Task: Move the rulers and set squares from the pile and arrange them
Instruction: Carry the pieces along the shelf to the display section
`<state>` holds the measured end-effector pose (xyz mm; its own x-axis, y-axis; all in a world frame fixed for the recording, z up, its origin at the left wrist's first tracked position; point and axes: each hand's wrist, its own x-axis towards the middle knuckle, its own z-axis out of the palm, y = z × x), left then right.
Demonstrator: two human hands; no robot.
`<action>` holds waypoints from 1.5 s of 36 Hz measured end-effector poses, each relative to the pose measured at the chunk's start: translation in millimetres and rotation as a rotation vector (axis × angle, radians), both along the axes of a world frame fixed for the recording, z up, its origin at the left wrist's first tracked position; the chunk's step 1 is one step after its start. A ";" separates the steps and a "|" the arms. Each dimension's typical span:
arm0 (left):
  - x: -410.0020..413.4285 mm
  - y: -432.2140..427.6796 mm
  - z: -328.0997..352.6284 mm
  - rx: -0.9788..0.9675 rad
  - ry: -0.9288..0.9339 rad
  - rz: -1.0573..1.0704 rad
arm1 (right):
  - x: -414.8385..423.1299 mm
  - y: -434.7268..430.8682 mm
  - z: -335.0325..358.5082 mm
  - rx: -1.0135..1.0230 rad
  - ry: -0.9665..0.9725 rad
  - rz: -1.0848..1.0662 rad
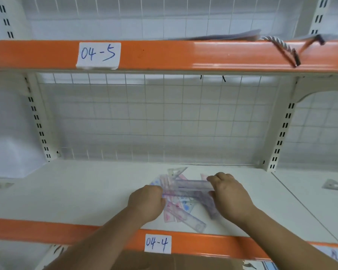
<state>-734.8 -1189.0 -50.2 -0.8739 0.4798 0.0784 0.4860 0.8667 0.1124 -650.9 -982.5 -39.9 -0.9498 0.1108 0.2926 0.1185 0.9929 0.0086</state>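
Note:
A pile of translucent pink, blue and clear rulers and set squares [180, 210] lies on the white shelf [86, 191] labelled 04-4. Above the pile, a bundle of clear rulers [189, 187] is held level between both hands. My left hand [146, 203] grips its left end with curled fingers. My right hand [229, 193] grips its right end, fingers over the top edge. A clear set square [176, 171] pokes out behind the pile.
A lone set square [335, 185] lies on the neighbouring shelf at the right. A wire grid backs the shelf. The orange beam above, labelled 04-5, carries flat items and a hanging rope [281, 48]. A brown cardboard box [164, 262] sits below the front beam.

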 end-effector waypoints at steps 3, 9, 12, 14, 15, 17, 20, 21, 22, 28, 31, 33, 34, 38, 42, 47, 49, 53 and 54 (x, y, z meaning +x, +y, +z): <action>6.2 10.6 0.9 0.005 0.003 -0.031 | 12.3 5.1 1.4 -0.006 0.001 -0.018; 20.9 37.0 4.4 0.006 -0.004 -0.064 | 34.2 22.3 2.1 -0.022 -0.017 -0.064; 30.3 52.1 7.8 -0.012 0.005 -0.078 | 46.5 33.9 3.9 -0.023 -0.004 -0.072; 37.2 63.6 10.3 -0.022 0.014 -0.091 | 56.6 45.1 3.8 -0.030 -0.001 -0.083; 40.7 69.6 11.4 -0.026 0.017 -0.097 | 61.6 51.4 3.5 -0.028 -0.002 -0.090; 49.7 85.4 11.9 -0.027 0.008 -0.115 | 74.6 66.5 4.0 -0.027 0.001 -0.102; 64.3 105.5 13.8 -0.010 0.001 -0.130 | 88.6 86.3 7.0 -0.020 0.012 -0.114; 69.9 113.7 14.2 -0.003 0.008 -0.134 | 94.5 94.1 8.2 -0.014 0.009 -0.118; 75.8 122.0 14.2 0.005 0.011 -0.139 | 100.2 102.5 8.9 -0.009 0.004 -0.123; 115.7 176.5 13.6 0.063 -0.008 -0.153 | 143.1 155.0 8.9 0.004 -0.010 -0.143; 132.7 202.5 10.4 0.072 -0.020 -0.150 | 165.4 181.6 8.3 0.015 -0.020 -0.151; 145.0 220.3 8.0 0.068 -0.037 -0.143 | 179.7 199.5 7.5 0.021 -0.032 -0.156; 152.2 229.4 7.2 0.065 -0.042 -0.142 | 186.6 208.8 7.2 0.026 -0.037 -0.159; 180.3 263.0 5.6 0.079 -0.060 -0.144 | 212.2 244.7 7.4 0.034 -0.046 -0.174; 202.9 292.6 3.7 0.096 -0.088 -0.151 | 233.2 276.1 7.5 0.025 -0.055 -0.176; 226.0 329.0 -0.2 0.092 -0.116 -0.169 | 258.7 310.5 4.3 -0.002 -0.049 -0.187; 231.1 344.0 0.5 0.078 -0.109 -0.184 | 268.2 324.6 2.7 -0.017 -0.050 -0.202; 235.1 376.0 4.5 0.070 -0.104 -0.229 | 281.5 353.2 4.0 -0.023 -0.057 -0.255; 235.5 384.4 5.1 0.071 -0.103 -0.242 | 283.4 360.0 4.9 -0.020 -0.057 -0.265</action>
